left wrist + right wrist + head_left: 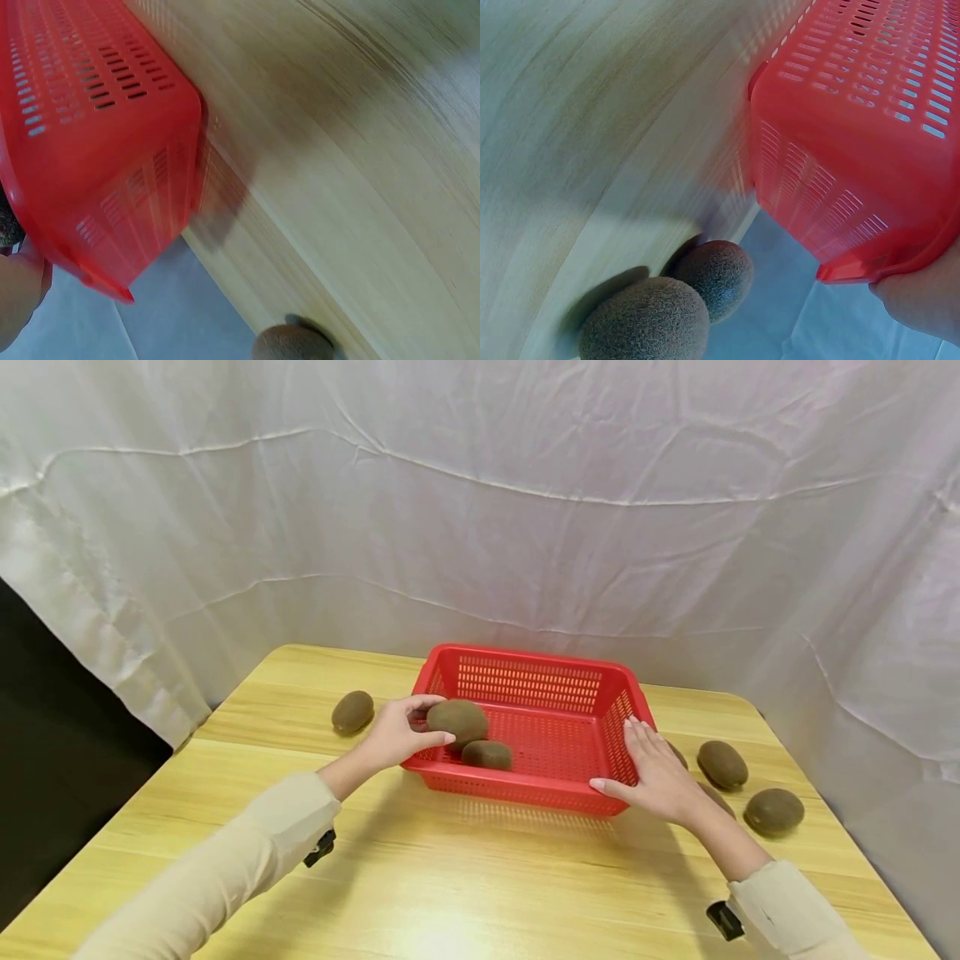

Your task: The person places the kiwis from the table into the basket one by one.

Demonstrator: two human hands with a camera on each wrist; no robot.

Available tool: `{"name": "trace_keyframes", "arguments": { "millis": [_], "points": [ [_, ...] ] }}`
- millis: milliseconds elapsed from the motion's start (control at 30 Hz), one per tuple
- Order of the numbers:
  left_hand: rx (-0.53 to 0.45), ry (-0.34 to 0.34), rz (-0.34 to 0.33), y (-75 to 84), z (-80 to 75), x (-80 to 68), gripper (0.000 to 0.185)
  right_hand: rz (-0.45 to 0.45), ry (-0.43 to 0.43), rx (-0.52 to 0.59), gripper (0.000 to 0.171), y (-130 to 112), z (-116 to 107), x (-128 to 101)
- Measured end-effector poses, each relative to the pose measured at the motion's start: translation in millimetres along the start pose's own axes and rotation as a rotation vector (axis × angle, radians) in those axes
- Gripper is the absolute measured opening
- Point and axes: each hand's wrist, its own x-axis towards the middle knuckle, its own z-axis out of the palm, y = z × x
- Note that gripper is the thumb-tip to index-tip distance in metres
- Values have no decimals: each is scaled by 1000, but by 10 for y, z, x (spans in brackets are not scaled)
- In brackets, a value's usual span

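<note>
A red slotted plastic basket (525, 681) stands on the wooden table (465, 885). My left hand (401, 732) grips a brown kiwi (457, 720) above the basket's left rim. A second kiwi (487, 754) lies inside on the basket floor. My right hand (654, 768) lies with straight fingers against the basket's right wall, thumb at the front corner. The left wrist view shows the basket's outer corner (112, 187) and part of my left hand (19, 289). The right wrist view shows the basket's corner (855, 150) and part of my right hand (926, 296).
One kiwi (352, 711) lies left of the basket, also seen as a kiwi (292, 343) at the frame's bottom. Several kiwis (722, 764) lie right of the basket; two kiwis (675, 300) show close up. White cloth (480, 502) hangs behind the table.
</note>
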Motion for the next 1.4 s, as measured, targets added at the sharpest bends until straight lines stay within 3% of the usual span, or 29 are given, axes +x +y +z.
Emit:
{"name": "trace_keyframes", "arguments": {
  "millis": [200,433,967,1133,1400],
  "points": [
    [-25,-15,-8,18,112,28,52,2,-1,2,103,-1,0,-1],
    [-14,-13,34,28,226,68,51,-3,5,0,103,-8,-4,-4],
    [-66,-71,54,198,473,141,50,-6,4,-5,103,0,3,-1],
    [-48,-88,65,234,526,165,50,-3,2,-2,103,-4,-5,-2],
    [64,-138,106,255,659,242,47,-1,-6,4,103,-7,-4,-1]
  ]
}}
